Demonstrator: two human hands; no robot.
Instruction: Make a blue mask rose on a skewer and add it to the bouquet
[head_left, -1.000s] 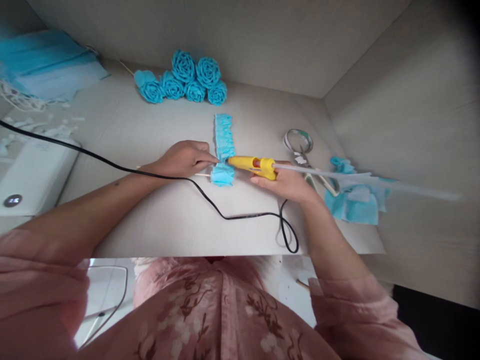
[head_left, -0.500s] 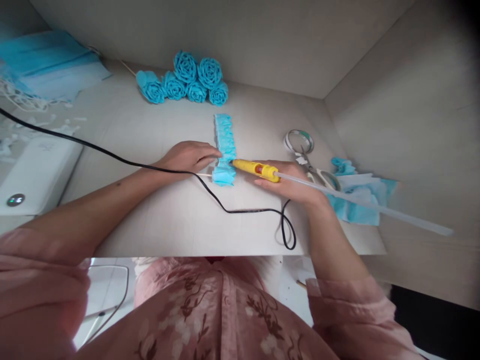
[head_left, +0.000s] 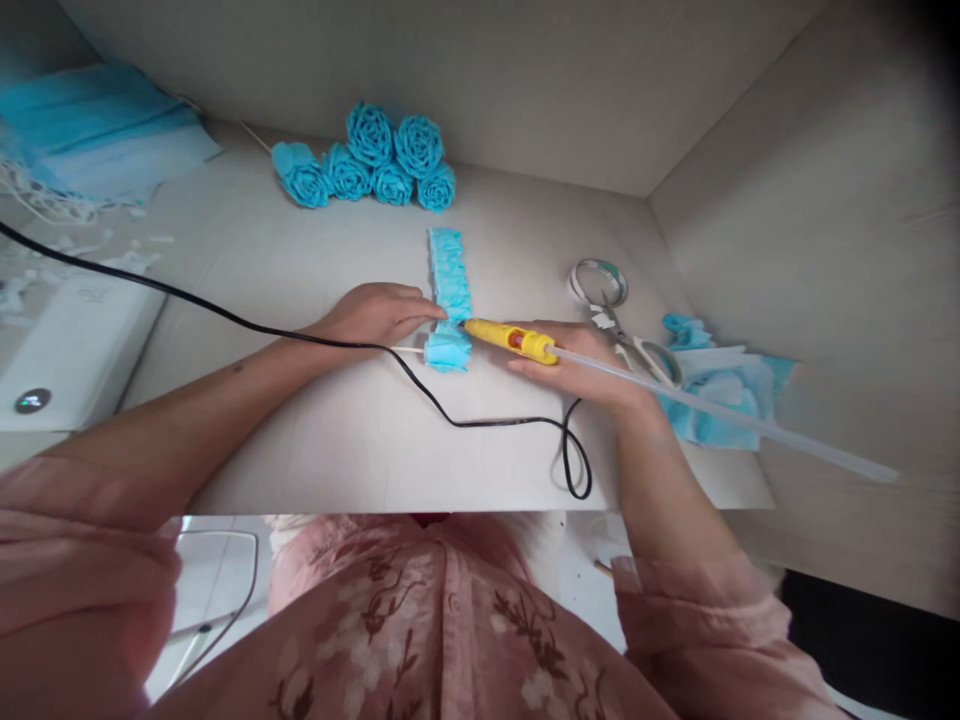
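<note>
A ruffled light-blue strip [head_left: 451,275], seemingly cut from mask fabric, lies lengthwise on the table in front of me. Its near end is folded over around a thin wooden stick [head_left: 409,350] that juts out to the left. The fingertips of my left hand [head_left: 386,312] press together on the strip's left edge, just above the fold. From the right, my right hand [head_left: 574,350] grips a yellow glue gun [head_left: 510,338], its nozzle touching or almost touching the strip beside my left fingertips. A long translucent glue stick [head_left: 735,405] sticks out of the gun's back end.
Several rolled blue fabric roses [head_left: 394,183] lie at the back. Flat masks [head_left: 105,130] and a white power bank [head_left: 67,330] are left. Scissors [head_left: 645,355], a tape roll [head_left: 598,284] and blue-white scraps [head_left: 720,400] lie right. A black cable [head_left: 487,423] crosses my left wrist.
My left fingertips have slid slightly right, further onto the strip near the nozzle. The tail of the glue stick has dipped a little. The glue gun's nozzle stays in nearly the same place.
</note>
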